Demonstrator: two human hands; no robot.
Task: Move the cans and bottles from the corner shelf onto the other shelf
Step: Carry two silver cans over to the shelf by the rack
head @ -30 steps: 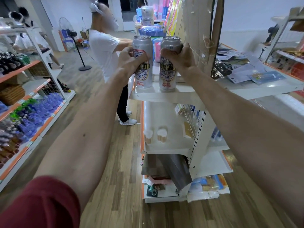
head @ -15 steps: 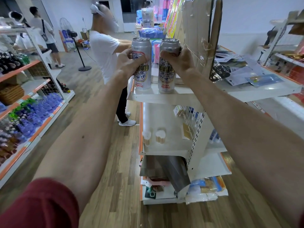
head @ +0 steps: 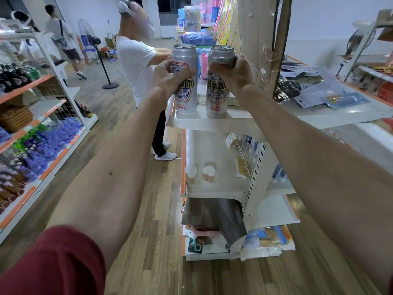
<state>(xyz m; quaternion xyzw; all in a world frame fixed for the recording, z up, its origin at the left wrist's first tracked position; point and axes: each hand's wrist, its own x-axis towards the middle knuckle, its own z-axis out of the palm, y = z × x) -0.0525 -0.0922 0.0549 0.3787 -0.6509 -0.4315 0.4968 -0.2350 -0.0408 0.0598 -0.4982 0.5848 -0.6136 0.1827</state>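
Observation:
Two tall silver cans with red and blue labels stand upright side by side at the front of a white top shelf point(head: 212, 122). My left hand point(head: 170, 78) is wrapped around the middle of the left can point(head: 184, 58). My right hand point(head: 234, 74) grips the upper part of the right can point(head: 215, 99). Both can bases look level with the shelf surface; whether they touch it is unclear.
A cardboard panel point(head: 263, 39) rises right behind the cans. Papers and packets point(head: 331, 96) cover the shelf to the right. A person in a white shirt point(head: 136, 67) stands left of the shelf. Another rack with blue bottles point(head: 53, 137) lines the left aisle.
Both cans sit slightly further along the shelf top than a second ago, still in my hands. A person at the far left has walked into sight.

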